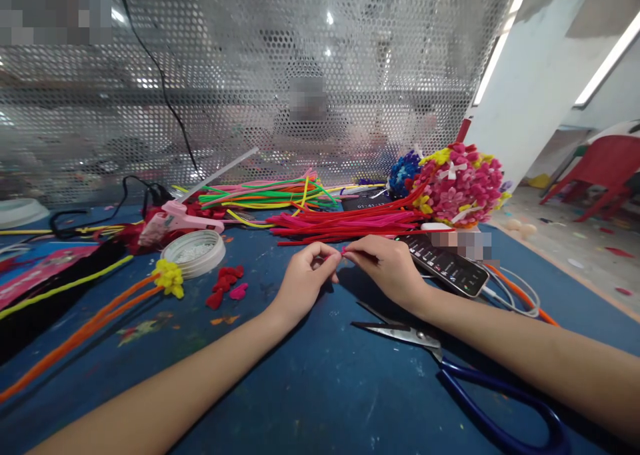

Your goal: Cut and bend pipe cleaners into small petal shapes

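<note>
My left hand [311, 272] and my right hand [383, 262] meet over the middle of the table, fingertips pinched together. Between them shows a small pink piece of pipe cleaner [343, 250], mostly covered by the fingers. Left of my left hand lie several red pipe-cleaner petals [225, 283] and a pink petal [239, 291]. Scissors [400, 333] with blue handles rest open below my right hand. Just behind both hands is a bundle of red and pink pipe cleaners [345, 223].
A pink glue gun [193, 218] stands behind a white round container [194, 254]. A yellow flower [170, 278] on orange stems lies at left. At right are a phone [447, 266] with a cable and a pink flower bouquet [463, 185]. Perforated metal [240, 75] closes the back.
</note>
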`<state>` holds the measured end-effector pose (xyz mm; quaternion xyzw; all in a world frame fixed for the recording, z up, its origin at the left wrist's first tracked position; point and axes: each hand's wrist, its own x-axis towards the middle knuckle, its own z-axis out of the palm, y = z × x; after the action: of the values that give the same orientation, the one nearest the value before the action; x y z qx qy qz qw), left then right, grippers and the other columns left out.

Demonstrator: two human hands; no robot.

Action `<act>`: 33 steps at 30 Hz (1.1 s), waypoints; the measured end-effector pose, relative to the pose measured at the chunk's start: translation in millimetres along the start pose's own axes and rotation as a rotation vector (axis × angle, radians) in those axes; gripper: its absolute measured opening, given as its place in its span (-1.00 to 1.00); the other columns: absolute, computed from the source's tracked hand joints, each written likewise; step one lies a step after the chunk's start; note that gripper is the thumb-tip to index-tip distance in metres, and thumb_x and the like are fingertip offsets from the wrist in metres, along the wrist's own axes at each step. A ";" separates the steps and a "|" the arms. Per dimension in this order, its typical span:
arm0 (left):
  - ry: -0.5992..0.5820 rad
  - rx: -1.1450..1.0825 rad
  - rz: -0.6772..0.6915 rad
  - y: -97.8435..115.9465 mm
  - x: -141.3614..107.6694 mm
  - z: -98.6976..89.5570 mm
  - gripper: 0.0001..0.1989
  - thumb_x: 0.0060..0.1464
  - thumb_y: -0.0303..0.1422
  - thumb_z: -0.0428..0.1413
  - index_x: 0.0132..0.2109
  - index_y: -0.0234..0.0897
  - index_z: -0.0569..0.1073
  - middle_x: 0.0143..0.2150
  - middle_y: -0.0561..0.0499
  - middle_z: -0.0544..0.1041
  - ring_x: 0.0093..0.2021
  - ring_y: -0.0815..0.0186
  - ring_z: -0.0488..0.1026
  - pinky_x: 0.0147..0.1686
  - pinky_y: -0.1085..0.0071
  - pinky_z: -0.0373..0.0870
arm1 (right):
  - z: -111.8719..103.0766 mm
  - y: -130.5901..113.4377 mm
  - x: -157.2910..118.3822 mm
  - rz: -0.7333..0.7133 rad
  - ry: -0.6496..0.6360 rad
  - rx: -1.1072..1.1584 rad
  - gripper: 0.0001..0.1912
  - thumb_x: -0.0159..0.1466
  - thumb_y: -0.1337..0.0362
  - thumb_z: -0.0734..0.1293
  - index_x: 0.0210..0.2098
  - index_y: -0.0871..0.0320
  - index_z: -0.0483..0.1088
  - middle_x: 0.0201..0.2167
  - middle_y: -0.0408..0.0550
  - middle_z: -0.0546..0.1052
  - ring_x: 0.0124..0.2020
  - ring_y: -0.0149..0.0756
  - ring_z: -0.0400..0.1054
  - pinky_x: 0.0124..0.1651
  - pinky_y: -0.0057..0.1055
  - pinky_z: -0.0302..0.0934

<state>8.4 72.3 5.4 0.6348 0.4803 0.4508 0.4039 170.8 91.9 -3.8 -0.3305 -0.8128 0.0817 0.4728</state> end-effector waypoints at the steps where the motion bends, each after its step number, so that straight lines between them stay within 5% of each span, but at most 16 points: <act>1: 0.001 0.009 -0.002 0.2 -0.5 0.1 -0.83 0.02 -0.27 0.07 -0.39 -0.31 0.37 -0.64 0.14 0.38 -0.61 0.44 0.29 -0.56 0.52 0.18 | -0.4 -0.6 0.1 0.006 -0.010 0.004 -0.90 0.21 0.34 0.27 -0.35 0.13 0.45 -0.42 -0.07 0.54 -0.40 -0.36 0.40 -0.30 -0.45 0.23; 6: -0.030 0.064 0.064 1.2 -2.8 -1.5 -0.84 0.06 -0.28 0.04 -0.36 -0.30 0.35 -0.62 0.15 0.37 -0.62 0.44 0.31 -0.56 0.53 0.20 | -2.6 -5.0 2.9 0.096 -0.113 0.114 -0.87 0.22 0.31 0.23 -0.42 0.16 0.39 -0.49 -0.11 0.44 -0.46 -0.40 0.27 -0.39 -0.47 0.13; 13: -0.021 0.221 0.314 0.6 -3.1 -5.3 -0.84 0.13 -0.31 -0.01 -0.35 -0.28 0.37 -0.35 0.09 0.33 -0.47 0.46 0.38 -0.40 0.50 0.29 | 0.2 -9.0 8.5 0.822 -0.425 1.058 -0.72 0.07 0.14 0.31 -0.59 0.17 0.18 -0.70 -0.32 0.05 -0.69 -0.55 -0.11 -0.65 -0.54 -0.15; 16: 0.003 0.182 0.277 -0.2 -2.3 -5.1 -0.84 0.12 -0.30 0.00 -0.35 -0.28 0.36 -0.37 0.09 0.35 -0.48 0.46 0.38 -0.42 0.50 0.29 | 0.0 -6.0 7.9 0.735 -0.355 0.977 -0.77 0.06 0.15 0.32 -0.52 0.19 0.27 -0.67 -0.28 0.18 -0.68 -0.55 -0.02 -0.63 -0.55 -0.11; 21: 0.020 0.117 0.201 -1.1 -1.9 -3.9 -0.85 0.08 -0.28 0.04 -0.35 -0.28 0.35 -0.45 0.10 0.39 -0.52 0.43 0.40 -0.47 0.51 0.28 | -3.8 -0.7 4.1 0.174 -0.195 0.306 -0.88 0.11 0.36 0.26 -0.37 0.18 0.42 -0.48 -0.15 0.45 -0.51 -0.47 0.22 -0.45 -0.51 0.08; 24: 0.016 0.119 0.215 -1.5 -2.0 -3.7 -0.85 0.09 -0.29 0.04 -0.35 -0.28 0.36 -0.46 0.10 0.40 -0.51 0.43 0.40 -0.44 0.50 0.29 | -5.6 -0.5 1.6 0.019 -0.130 0.133 -0.88 0.16 0.34 0.27 -0.34 0.16 0.45 -0.47 -0.11 0.47 -0.49 -0.44 0.25 -0.43 -0.50 0.10; 28: -0.001 0.109 0.233 -1.9 -1.7 -3.7 -0.86 0.09 -0.30 0.03 -0.35 -0.28 0.35 -0.40 0.09 0.38 -0.48 0.43 0.40 -0.41 0.49 0.32 | -4.5 -0.8 1.7 0.093 -0.124 0.223 -0.88 0.15 0.25 0.32 -0.36 0.16 0.46 -0.49 -0.12 0.47 -0.51 -0.44 0.26 -0.45 -0.50 0.10; 33: -0.042 0.146 0.288 0.3 -2.8 -4.1 -0.88 0.09 -0.34 0.03 -0.36 -0.28 0.37 -0.37 0.09 0.34 -0.46 0.44 0.38 -0.41 0.49 0.31 | -0.5 -2.4 6.3 0.417 -0.166 0.551 -0.78 0.01 0.18 0.42 -0.53 0.20 0.38 -0.59 -0.19 0.41 -0.54 -0.47 0.23 -0.49 -0.52 0.09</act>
<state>4.2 69.8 6.3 0.7341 0.4073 0.4545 0.2976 168.0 93.8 2.0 -0.3416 -0.7110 0.4192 0.4495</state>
